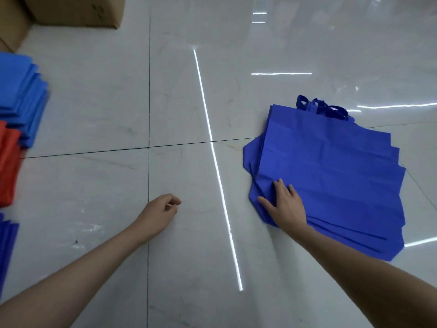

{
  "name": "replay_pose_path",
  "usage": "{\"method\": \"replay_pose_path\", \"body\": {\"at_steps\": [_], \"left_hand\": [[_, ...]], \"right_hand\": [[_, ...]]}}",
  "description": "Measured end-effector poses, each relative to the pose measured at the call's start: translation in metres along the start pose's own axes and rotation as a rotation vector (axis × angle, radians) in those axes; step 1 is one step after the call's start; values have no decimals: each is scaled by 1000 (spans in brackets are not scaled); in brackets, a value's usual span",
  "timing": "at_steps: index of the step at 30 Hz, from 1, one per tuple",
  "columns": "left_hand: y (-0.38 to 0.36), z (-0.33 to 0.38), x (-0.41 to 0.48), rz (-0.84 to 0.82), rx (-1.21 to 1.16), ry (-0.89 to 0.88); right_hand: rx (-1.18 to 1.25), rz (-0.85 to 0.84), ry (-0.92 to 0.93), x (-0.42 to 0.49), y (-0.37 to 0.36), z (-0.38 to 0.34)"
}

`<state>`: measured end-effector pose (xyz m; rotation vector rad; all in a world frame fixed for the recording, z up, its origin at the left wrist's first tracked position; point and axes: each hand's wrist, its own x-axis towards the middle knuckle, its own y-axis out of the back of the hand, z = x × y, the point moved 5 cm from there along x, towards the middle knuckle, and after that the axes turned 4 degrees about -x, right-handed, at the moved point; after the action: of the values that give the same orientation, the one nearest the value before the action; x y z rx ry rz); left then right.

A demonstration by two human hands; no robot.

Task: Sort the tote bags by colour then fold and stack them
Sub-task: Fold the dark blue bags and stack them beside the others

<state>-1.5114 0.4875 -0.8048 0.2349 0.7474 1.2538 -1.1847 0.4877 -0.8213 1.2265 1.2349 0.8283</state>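
A fanned pile of several dark blue tote bags (331, 166) lies flat on the floor at the right, handles (324, 108) at its far end. My right hand (286, 204) rests on the pile's near left corner, fingers spread and touching the top bag. My left hand (160, 211) hovers over bare floor at the centre, fingers loosely curled, holding nothing. At the left edge lie a stack of folded light blue bags (21, 98), a red folded stack (8, 162) and a dark blue stack (6, 245).
Glossy white floor tiles (94, 102) with dark grout lines and bright light reflections fill the view. Cardboard boxes (71, 10) stand at the far left corner.
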Motion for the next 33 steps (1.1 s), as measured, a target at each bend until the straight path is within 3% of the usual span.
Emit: {"method": "replay_pose_path", "body": {"at_steps": [8,10,14,17,20,22,26,33], "left_hand": [[24,-14,-26,44,46,-20],[26,-21,-31,33,152,-69],[28,-26,-38,63,648,-330],[16,-37,-39,-103,782,-310],[12,-56,-44,-208,837,-207],[15,-71,-52,-247,902,-161],[32,-97,-65,-202,944,-72],[47,-109,-98,119,952,-190]], "right_hand": [[140,150,331,-41,6,-85],[180,65,416,-58,3,-124],[331,-389,704,-107,-17,-206],[272,-313,953,-120,-17,-227],[132,-144,894,-100,-20,-201],[-31,-48,744,-82,-21,-171],[-187,-65,393,-60,-28,-113],[-129,-181,531,-42,-44,-140]]}}
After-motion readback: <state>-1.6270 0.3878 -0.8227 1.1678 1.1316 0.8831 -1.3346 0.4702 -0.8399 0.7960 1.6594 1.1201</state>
